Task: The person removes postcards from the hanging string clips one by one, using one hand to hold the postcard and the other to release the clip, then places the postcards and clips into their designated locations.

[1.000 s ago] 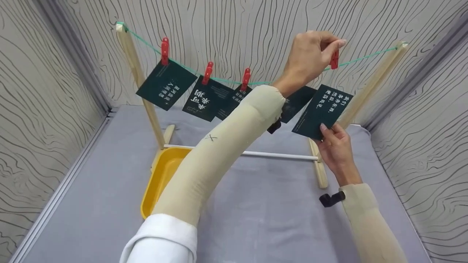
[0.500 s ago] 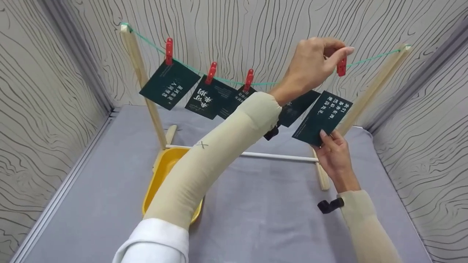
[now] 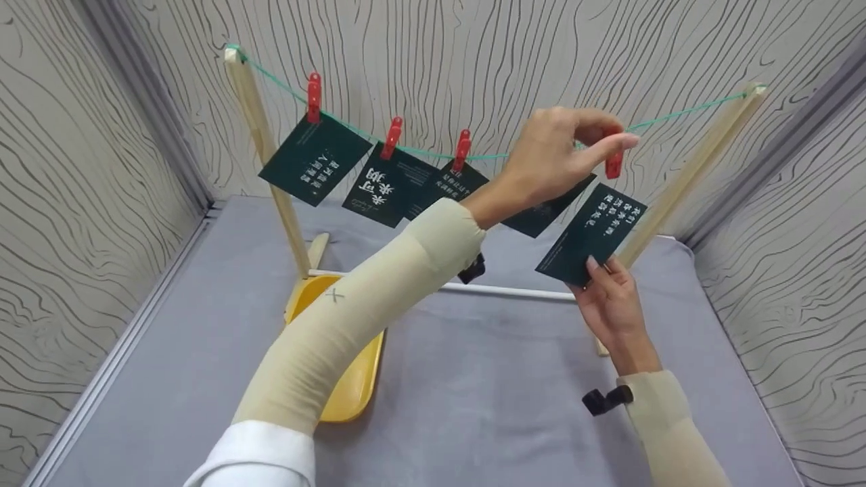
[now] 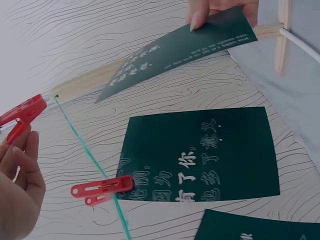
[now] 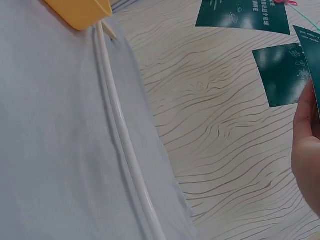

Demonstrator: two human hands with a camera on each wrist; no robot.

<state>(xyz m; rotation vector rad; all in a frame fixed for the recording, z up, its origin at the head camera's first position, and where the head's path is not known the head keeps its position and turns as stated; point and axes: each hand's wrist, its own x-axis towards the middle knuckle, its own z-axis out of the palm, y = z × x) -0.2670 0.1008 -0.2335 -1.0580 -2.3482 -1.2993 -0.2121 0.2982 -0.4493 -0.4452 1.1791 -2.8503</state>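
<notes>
In the head view the left hand (image 3: pixel 548 155) pinches a red clothespin (image 3: pixel 614 161) close to the green string (image 3: pixel 683 111). In the left wrist view that clothespin (image 4: pixel 24 114) is between the fingertips of the left hand (image 4: pixel 20 185). Lower on the right, the right hand (image 3: pixel 612 304) holds a dark green card (image 3: pixel 595 230) by its bottom edge, thumb on the front. The card's upper corner is below the clothespin, apart from it. Behind the left hand hangs another card (image 3: pixel 544 213); its clothespin (image 4: pixel 107 186) shows in the left wrist view.
More cards (image 3: pixel 314 159) hang from the string by red clothespins (image 3: pixel 314 98). Wooden posts (image 3: pixel 254 122) stand at both ends, joined low down by a white rod (image 3: pixel 514 291). A yellow tray (image 3: pixel 355 389) is partly under the left forearm.
The left hand has moved down and slightly left with the clothespin, nearer to the held card. The right hand and its card have lowered slightly. More of the yellow tray shows.
</notes>
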